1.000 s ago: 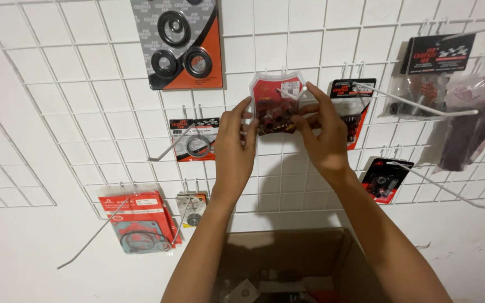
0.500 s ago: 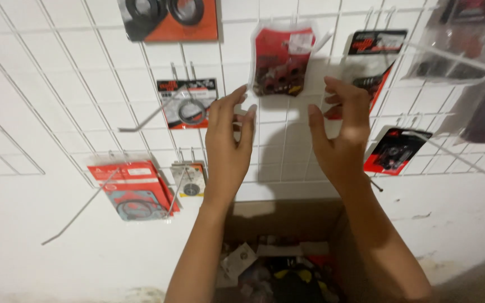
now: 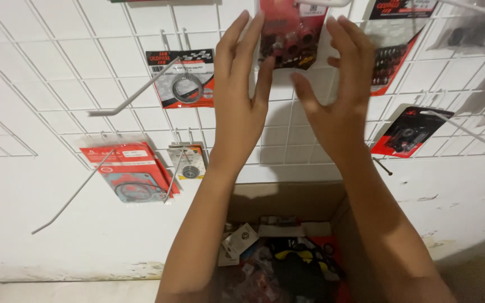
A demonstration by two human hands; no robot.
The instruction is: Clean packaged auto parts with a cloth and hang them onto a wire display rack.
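— Packets left of our left hand?

— Red gasket packet low and farthest out on the white wire grid; a small bearing card nearer the wrist; a black-and-red ring packet just beside the palm.

— Hands themselves?

— Left hand spread flat, fingers wide, holding nothing. Right hand likewise splayed and empty. We see the red parts packet hanging between and behind our fingertips; whether they touch it we cannot tell.

— Right of the right hand?

— Black-and-red packet near the wrist. Below both forearms, the cardboard box of mixed packets.
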